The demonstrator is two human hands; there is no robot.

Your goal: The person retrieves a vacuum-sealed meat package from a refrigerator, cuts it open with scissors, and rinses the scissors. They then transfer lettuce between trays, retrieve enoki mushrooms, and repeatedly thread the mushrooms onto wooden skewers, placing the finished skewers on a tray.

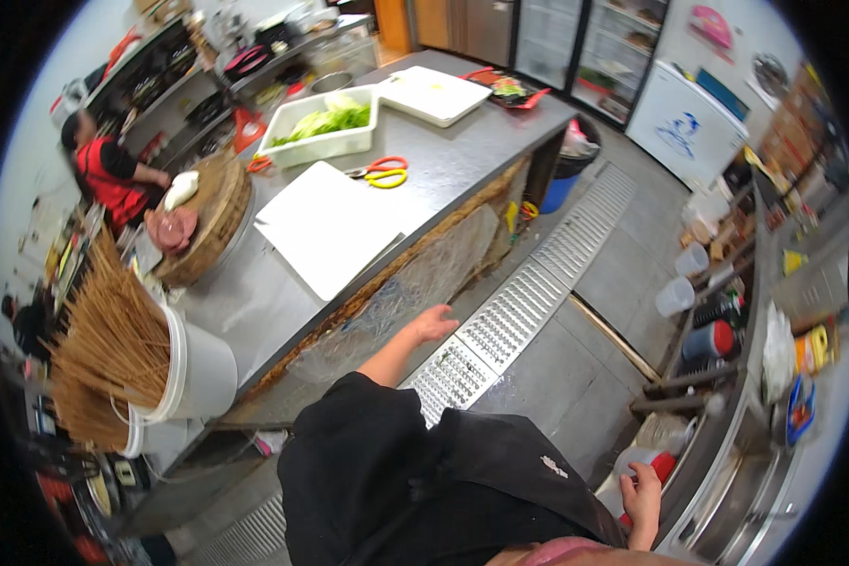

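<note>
My left hand (pixel 433 325) hangs in the air beside the long side of a metal worktable (pixel 446 177), fingers apart and holding nothing. At the lower right my right hand (pixel 641 495) is near a red-lidded container (pixel 661 465) under the side counter; its fingers are bent and nothing shows in them. On the worktable lie a white cutting board (pixel 329 226), scissors with red and yellow handles (pixel 388 173), a white bin of leafy greens (pixel 329 127) and another white tray (pixel 435 95). A round wooden chopping block (pixel 219 219) bears raw meat (pixel 172 230) and a white item (pixel 182 189).
A white bucket of thin wooden sticks (pixel 201 361) stands at the table's near left corner. A metal drain grate (pixel 516 311) runs along the floor. A person in a red apron (pixel 110 177) is beyond the block. At right are a counter (pixel 725 424) and a white chest freezer (pixel 686 127).
</note>
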